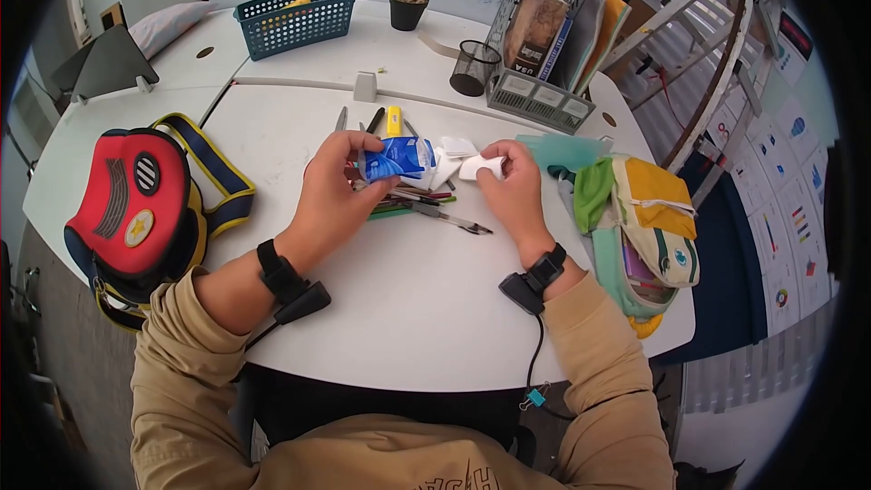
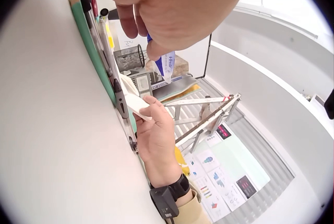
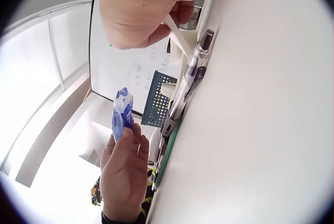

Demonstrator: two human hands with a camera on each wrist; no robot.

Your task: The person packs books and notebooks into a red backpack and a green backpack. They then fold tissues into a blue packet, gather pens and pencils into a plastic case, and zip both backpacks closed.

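Note:
My left hand (image 1: 331, 180) holds a blue and white plastic tissue pack (image 1: 399, 158) over the middle of the table, thumb and fingers at its left end. In the right wrist view the blue pack (image 3: 122, 113) stands up from the fingertips. My right hand (image 1: 515, 189) pinches a folded white tissue (image 1: 477, 166) between thumb and fingers, just right of the pack. More white folded tissue (image 1: 456, 146) lies behind it. Beneath and around the hands are several pens (image 1: 458, 220), a green pencil (image 2: 90, 46) and a yellow marker-like stick (image 1: 394, 120).
A red and navy bag (image 1: 136, 209) lies at the left, a green, cream and yellow backpack (image 1: 649, 236) at the right. Toward the back stand a teal basket (image 1: 295, 32), a small black pot (image 1: 408, 14), a mesh cup (image 1: 474, 71) and a grey book holder (image 1: 540, 102).

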